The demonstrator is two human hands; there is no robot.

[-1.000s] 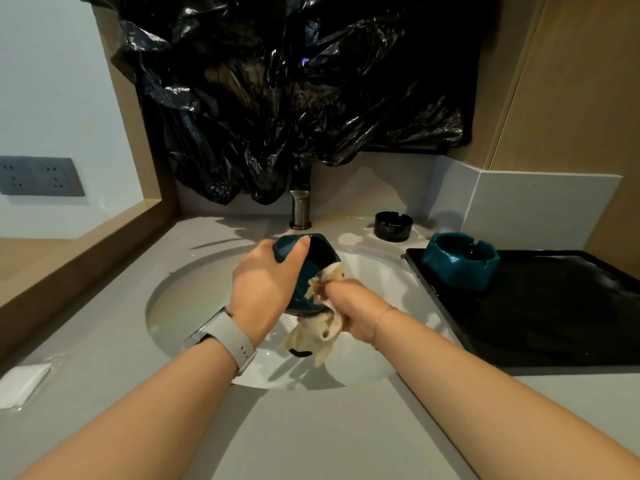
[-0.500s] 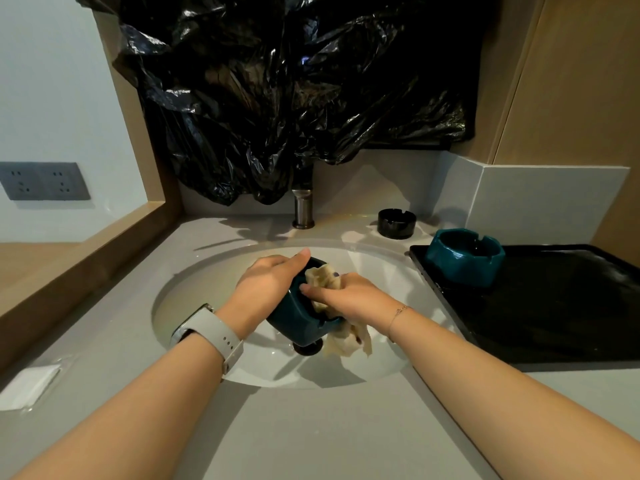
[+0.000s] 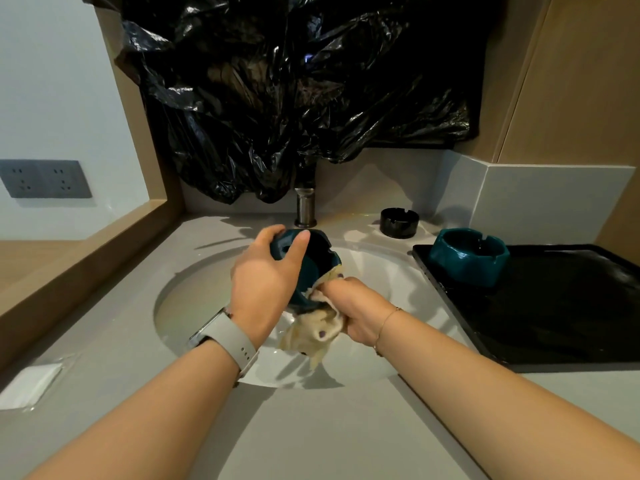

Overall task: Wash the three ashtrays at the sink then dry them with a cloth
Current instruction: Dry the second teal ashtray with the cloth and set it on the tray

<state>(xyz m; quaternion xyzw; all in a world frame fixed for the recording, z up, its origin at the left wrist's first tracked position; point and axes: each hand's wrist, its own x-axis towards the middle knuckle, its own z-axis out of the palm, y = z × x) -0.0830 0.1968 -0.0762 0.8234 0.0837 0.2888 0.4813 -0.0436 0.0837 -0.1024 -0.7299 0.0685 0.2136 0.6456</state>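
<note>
Over the sink [image 3: 194, 306], the left hand [image 3: 266, 278] gripped a teal ashtray [image 3: 311, 261] while the right hand [image 3: 360, 306] clutched a cloth [image 3: 311, 334] against it. A second teal ashtray [image 3: 469, 254] sat on the black tray [image 3: 554, 306], a black ashtray [image 3: 399, 222] on the bench [image 3: 311, 427]; drying seemed unfinished.

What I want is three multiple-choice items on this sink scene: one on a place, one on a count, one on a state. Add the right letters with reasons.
1. Where does the small black glass ashtray sit?
A. on the counter behind the basin
B. on the black tray
C. in the basin

2. How many ashtrays show?
A. two
B. three
C. four

3. What is the right hand doing?
A. resting flat
B. turning the tap
C. gripping the cream cloth

Answers:
1 A, it stands near the metal tap.
2 B, the black one, a teal ceramic ashtray on the black tray, another teal ashtray held by the left hand.
3 C, fingers curl round it against that held ashtray.
</note>
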